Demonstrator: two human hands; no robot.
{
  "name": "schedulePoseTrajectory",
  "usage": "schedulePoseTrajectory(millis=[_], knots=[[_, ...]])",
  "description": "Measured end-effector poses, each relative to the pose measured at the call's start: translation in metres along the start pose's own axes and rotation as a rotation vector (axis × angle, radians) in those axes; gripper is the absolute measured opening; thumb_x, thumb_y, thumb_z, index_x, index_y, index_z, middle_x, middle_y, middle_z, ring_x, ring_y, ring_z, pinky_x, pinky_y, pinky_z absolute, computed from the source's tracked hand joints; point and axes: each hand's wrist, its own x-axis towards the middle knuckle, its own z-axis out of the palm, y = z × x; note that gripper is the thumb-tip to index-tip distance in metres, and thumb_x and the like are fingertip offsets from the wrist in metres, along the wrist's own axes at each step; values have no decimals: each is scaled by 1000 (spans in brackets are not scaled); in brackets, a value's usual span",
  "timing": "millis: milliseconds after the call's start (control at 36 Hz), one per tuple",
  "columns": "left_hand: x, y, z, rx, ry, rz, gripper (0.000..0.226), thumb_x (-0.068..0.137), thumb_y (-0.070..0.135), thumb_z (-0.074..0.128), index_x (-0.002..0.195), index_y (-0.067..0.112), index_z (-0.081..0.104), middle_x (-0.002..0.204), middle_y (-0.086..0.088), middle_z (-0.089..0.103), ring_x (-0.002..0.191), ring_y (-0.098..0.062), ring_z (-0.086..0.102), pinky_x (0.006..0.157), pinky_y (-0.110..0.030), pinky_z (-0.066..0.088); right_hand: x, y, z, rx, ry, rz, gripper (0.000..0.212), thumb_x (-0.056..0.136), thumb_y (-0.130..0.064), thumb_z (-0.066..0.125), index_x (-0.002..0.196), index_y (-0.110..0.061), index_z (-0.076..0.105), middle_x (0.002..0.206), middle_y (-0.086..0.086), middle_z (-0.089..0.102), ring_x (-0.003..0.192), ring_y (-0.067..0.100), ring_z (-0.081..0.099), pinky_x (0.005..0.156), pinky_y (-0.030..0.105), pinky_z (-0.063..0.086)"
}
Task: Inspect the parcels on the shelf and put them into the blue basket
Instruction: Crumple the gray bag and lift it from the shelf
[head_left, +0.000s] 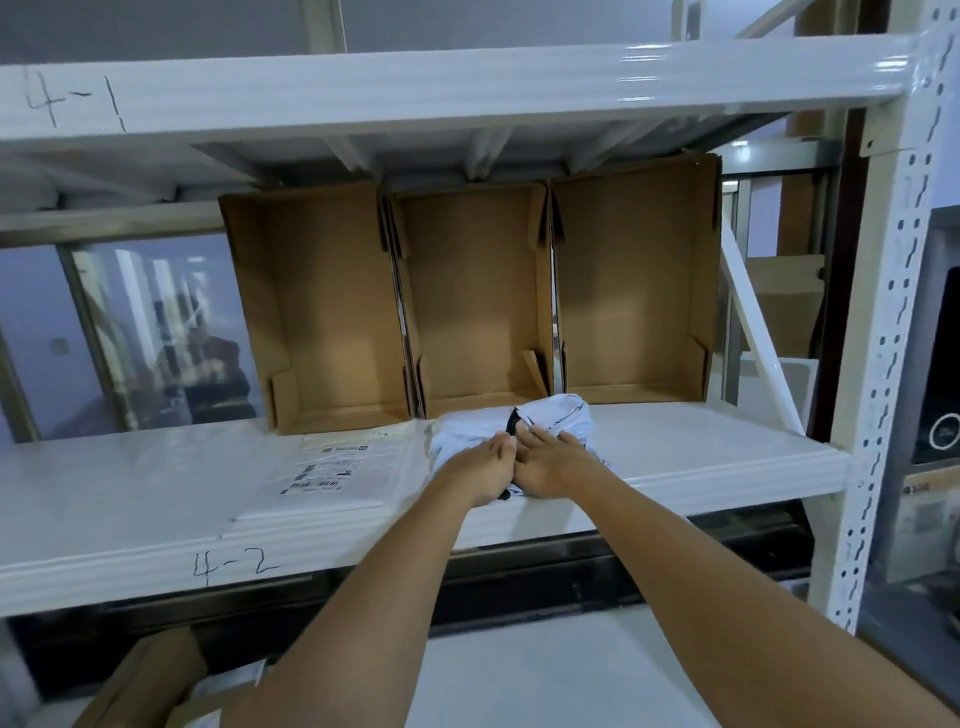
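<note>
A crumpled white plastic parcel (558, 418) lies on the white shelf (130, 499) marked 4-2, in front of the middle cardboard box. My left hand (485, 470) and my right hand (550, 465) rest side by side on its near part, fingers pointing away from me and laid over the bag. Whether they grip it is unclear. A flat white parcel (332, 475) with a printed barcode label lies on the shelf just to the left of my left hand. The blue basket is not in view.
Three open, empty cardboard boxes (478, 296) stand side by side at the back of the shelf. The upper beam (363, 88) marked 4-1 hangs overhead. A white perforated upright (883, 332) bounds the shelf on the right. Brown cartons (150, 680) sit at lower left.
</note>
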Motion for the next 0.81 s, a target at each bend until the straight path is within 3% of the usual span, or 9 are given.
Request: schedulePoseTrajectory(millis=[83,167,278,389,472,611,667,750,806], knots=[[-7,-4,-4,19,13,-4,54,102,44,8,136,23,43,132,-6,58,115,-23,56,97,-36,43,-3,3,0,33,30,-5,56,103,-41,14,156,-23,10,164,2,-2,151,20,0,120,47,6],[-7,-21,-10,60,-7,-52,55,102,38,8,143,11,35,146,-11,41,131,-27,41,106,-39,36,-8,12,2,113,92,46,53,104,-36,14,154,-22,20,164,-4,4,150,16,5,120,43,7],[0,-37,-10,61,-25,-116,53,98,39,14,144,15,25,150,-16,30,137,-33,29,109,-48,31,-8,15,7,156,72,84,55,103,-38,12,155,-22,15,163,-8,-4,151,17,-1,121,43,8],[-3,-32,-11,156,-58,-49,54,100,35,15,149,12,21,157,-10,22,145,-25,19,116,-43,22,8,20,15,208,41,116,65,97,-44,4,154,-16,17,164,-1,-1,151,22,-2,119,47,15],[-1,-32,-11,187,-78,-33,56,102,35,12,153,10,11,161,-5,10,148,-21,8,120,-39,14,12,21,14,194,-12,135,61,99,-42,10,155,-16,15,164,-1,-1,151,21,-3,120,48,13],[-7,-30,-10,217,-58,-27,58,103,39,15,150,5,19,160,-8,14,147,-25,13,120,-38,15,10,21,16,177,16,122,61,100,-43,8,155,-18,14,164,-3,-2,151,21,-2,120,47,16],[-18,-24,-13,180,-71,-23,69,99,56,22,153,13,16,161,-3,8,149,-20,6,121,-36,11,6,22,14,177,20,136,59,101,-42,8,155,-17,16,164,-1,-2,151,24,1,119,48,16],[-36,-17,-29,94,-201,-38,107,72,86,39,154,21,14,162,2,5,149,-17,7,120,-38,13,-7,20,5,185,12,118,56,104,-39,13,155,-16,18,164,1,-1,150,27,3,120,48,14],[-45,-15,-41,127,-310,-40,124,58,92,48,154,25,9,162,4,4,149,-17,9,120,-41,15,-17,17,-1,268,-16,133,54,105,-36,20,155,-16,19,164,5,3,150,28,4,120,48,9]])
